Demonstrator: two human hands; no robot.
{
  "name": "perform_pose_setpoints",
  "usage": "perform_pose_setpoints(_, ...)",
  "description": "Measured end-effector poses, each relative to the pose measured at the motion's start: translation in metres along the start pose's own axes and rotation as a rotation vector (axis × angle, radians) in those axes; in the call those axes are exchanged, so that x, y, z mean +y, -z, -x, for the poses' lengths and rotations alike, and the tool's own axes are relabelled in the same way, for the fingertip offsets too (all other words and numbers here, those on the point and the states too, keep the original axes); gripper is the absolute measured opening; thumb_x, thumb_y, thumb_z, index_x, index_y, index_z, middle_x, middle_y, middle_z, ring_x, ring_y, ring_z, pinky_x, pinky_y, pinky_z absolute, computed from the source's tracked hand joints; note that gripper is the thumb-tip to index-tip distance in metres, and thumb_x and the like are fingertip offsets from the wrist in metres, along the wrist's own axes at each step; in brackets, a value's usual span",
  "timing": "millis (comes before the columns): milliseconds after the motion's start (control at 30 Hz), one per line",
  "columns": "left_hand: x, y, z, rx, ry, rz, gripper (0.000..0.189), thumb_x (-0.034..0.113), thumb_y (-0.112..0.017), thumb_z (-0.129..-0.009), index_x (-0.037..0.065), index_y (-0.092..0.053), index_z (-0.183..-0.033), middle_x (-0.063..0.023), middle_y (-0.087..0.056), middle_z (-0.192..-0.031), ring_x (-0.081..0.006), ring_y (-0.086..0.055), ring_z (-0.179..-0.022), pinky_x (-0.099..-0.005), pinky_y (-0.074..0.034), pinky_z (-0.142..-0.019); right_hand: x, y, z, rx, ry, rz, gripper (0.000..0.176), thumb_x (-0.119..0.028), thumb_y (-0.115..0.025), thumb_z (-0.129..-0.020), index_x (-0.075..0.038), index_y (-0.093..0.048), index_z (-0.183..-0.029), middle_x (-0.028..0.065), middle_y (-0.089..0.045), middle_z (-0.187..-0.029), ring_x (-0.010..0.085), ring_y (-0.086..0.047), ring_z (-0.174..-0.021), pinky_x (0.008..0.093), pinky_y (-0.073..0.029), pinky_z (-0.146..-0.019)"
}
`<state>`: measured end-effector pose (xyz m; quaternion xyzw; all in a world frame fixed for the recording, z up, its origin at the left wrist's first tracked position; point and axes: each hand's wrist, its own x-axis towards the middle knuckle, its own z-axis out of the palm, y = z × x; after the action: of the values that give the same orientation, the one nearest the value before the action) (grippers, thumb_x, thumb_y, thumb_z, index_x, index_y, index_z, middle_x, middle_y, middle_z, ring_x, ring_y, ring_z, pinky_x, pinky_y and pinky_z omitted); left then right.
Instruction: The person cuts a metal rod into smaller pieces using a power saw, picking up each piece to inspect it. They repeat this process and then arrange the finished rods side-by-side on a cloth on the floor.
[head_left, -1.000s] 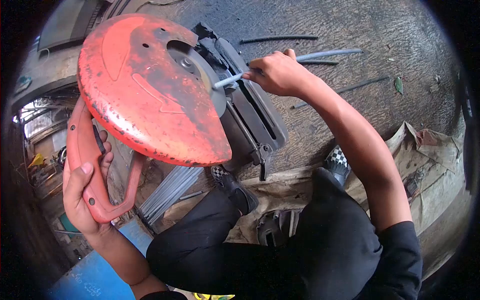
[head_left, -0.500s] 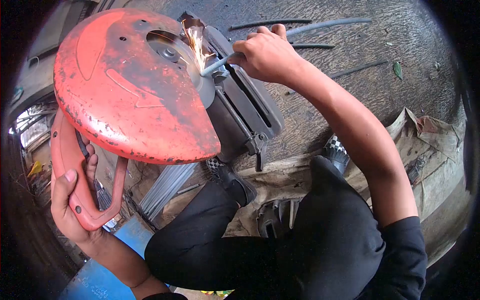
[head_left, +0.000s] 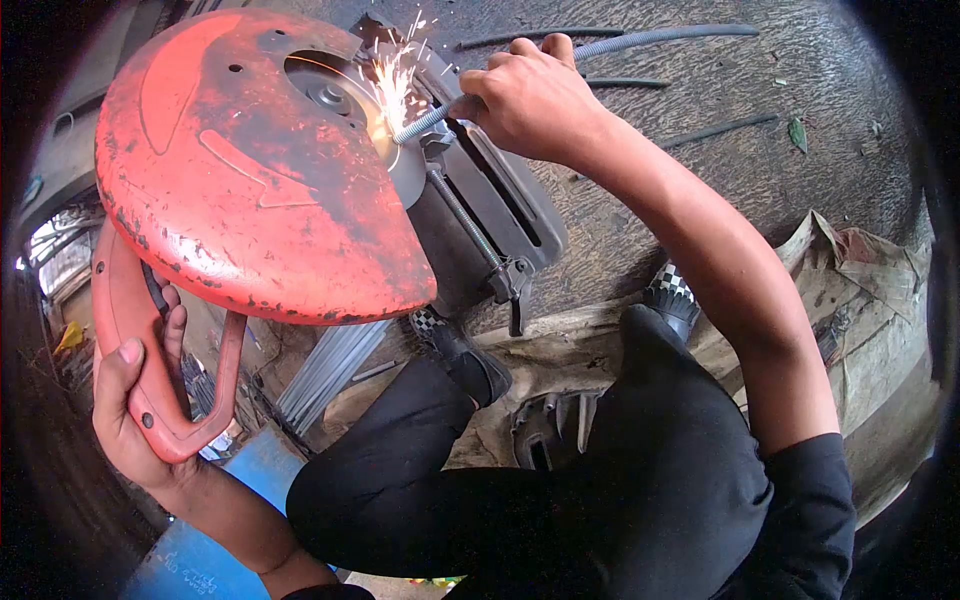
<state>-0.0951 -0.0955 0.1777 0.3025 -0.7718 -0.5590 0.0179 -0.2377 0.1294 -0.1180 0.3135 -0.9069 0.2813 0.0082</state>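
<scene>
As sparks (head_left: 393, 85) fly, right hand (head_left: 530, 100) holds ribbed rod (head_left: 680, 37), fingers (head_left: 480, 85) closed round it, tip at disc (head_left: 405, 178). Left hand (head_left: 125, 405) wraps handle (head_left: 112, 300). Rod looks stiff, fairly light; tip probably hot, grip safer farther back.

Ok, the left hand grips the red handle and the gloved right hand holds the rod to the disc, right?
Not quite: the head view shows the right hand bare, not gloved. It does hold the rod to the disc, and the left hand grips the red handle.
</scene>
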Motion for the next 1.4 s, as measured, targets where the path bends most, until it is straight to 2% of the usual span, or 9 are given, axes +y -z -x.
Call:
perform_pose_setpoints(167, 0.001, -0.002, 0.0, 0.017, -0.015, -0.02, 0.058, 0.013, -0.049, -0.088, 0.003, -0.031, -0.142, -0.0156, -0.051, -0.131, -0.0276, -0.054, -0.116, -0.0591, -0.043, -0.098, 0.0, 0.003, 0.006, 0.007, 0.012, 0.026, 0.024, -0.037, -0.061, -0.085, -0.014, -0.07, -0.087, 0.0091, -0.067, -0.08, 0.0283, -0.061, -0.091, 0.0485, -0.036, -0.083)
perform_pose_setpoints(233, 0.004, -0.007, 0.001, 0.026, 0.008, -0.002, 0.061, 0.009, -0.051, -0.085, -0.011, -0.029, -0.139, -0.0249, -0.049, -0.13, -0.0294, -0.054, -0.115, -0.0376, -0.043, -0.101, 0.0, 0.007, 0.009, -0.006, 0.015, 0.052, 0.025, -0.039, -0.063, -0.085, -0.015, -0.07, -0.088, 0.0058, -0.066, -0.079, 0.0259, -0.06, -0.09, 0.0461, -0.036, -0.081)
perform_pose_setpoints(467, 0.003, -0.005, 0.001, 0.03, -0.031, -0.083, 0.056, 0.01, -0.055, -0.087, -0.006, -0.035, -0.137, -0.0223, -0.058, -0.116, -0.0255, -0.06, -0.105, -0.0368, -0.051, -0.093, 0.015, -0.004, -0.002, 0.058, 0.017, -0.018, 0.028, -0.042, -0.063, -0.083, -0.016, -0.071, -0.083, 0.0084, -0.068, -0.078, 0.0295, -0.062, -0.088, 0.0481, -0.037, -0.08)
perform_pose_setpoints(733, 0.002, 0.003, -0.002, -0.047, 0.013, 0.016, 0.063, 0.014, -0.051, -0.089, 0.006, -0.025, -0.146, -0.0126, -0.039, -0.143, -0.0288, -0.043, -0.129, -0.063, -0.036, -0.102, 0.007, -0.004, -0.006, 0.053, 0.005, 0.028, 0.029, -0.042, -0.062, -0.083, -0.015, -0.072, -0.083, 0.0087, -0.068, -0.081, 0.0293, -0.063, -0.088, 0.0475, -0.038, -0.082)
perform_pose_setpoints(767, 0.003, 0.0, -0.001, -0.048, 0.011, 0.016, 0.063, 0.014, -0.051, -0.089, 0.006, -0.025, -0.146, -0.0126, -0.039, -0.143, -0.0288, -0.043, -0.129, -0.063, -0.036, -0.102, 0.005, -0.002, -0.006, 0.004, -0.004, 0.029, 0.027, -0.042, -0.061, -0.085, -0.016, -0.071, -0.087, 0.0073, -0.068, -0.081, 0.0282, -0.062, -0.091, 0.0472, -0.037, -0.084)
perform_pose_setpoints(833, 0.004, -0.008, -0.001, -0.059, -0.007, 0.03, 0.066, 0.011, -0.048, -0.088, -0.01, -0.019, -0.143, -0.0246, -0.031, -0.145, -0.0333, -0.039, -0.132, -0.0449, -0.026, -0.115, 0.005, -0.003, -0.005, -0.044, -0.014, 0.03, 0.026, -0.041, -0.06, -0.087, -0.017, -0.07, -0.091, 0.0059, -0.067, -0.082, 0.0271, -0.061, -0.094, 0.0469, -0.036, -0.085)
perform_pose_setpoints(867, 0.004, -0.005, -0.001, -0.059, -0.008, 0.029, 0.066, 0.011, -0.048, -0.088, -0.01, -0.019, -0.143, -0.0246, -0.031, -0.145, -0.0333, -0.039, -0.132, -0.0449, -0.026, -0.115, 0.006, -0.005, -0.004, -0.017, -0.007, 0.009, 0.027, -0.04, -0.061, -0.085, -0.016, -0.071, -0.088, 0.0085, -0.068, -0.082, 0.0285, -0.061, -0.093, 0.0479, -0.036, -0.085)
perform_pose_setpoints(933, 0.002, 0.002, -0.003, -0.03, 0.023, 0.045, 0.061, 0.014, -0.05, -0.089, 0.006, -0.027, -0.145, -0.0113, -0.04, -0.143, -0.0299, -0.041, -0.13, -0.0636, -0.036, -0.102, 0.006, -0.009, -0.002, 0.009, -0.001, -0.012, 0.027, -0.039, -0.062, -0.084, -0.014, -0.072, -0.085, 0.0111, -0.068, -0.083, 0.0299, -0.062, -0.092, 0.0489, -0.037, -0.084)
perform_pose_setpoints(1400, 0.001, -0.002, -0.002, -0.028, 0.029, 0.106, 0.062, 0.014, -0.05, -0.088, 0.006, -0.027, -0.145, -0.0112, -0.039, -0.143, -0.0294, -0.04, -0.131, -0.0643, -0.035, -0.103, 0.002, -0.007, 0.002, 0.099, 0.039, 0.047, 0.028, -0.039, -0.059, -0.086, -0.013, -0.07, -0.084, 0.01, -0.067, -0.083, 0.0276, -0.062, -0.092, 0.0491, -0.037, -0.085)
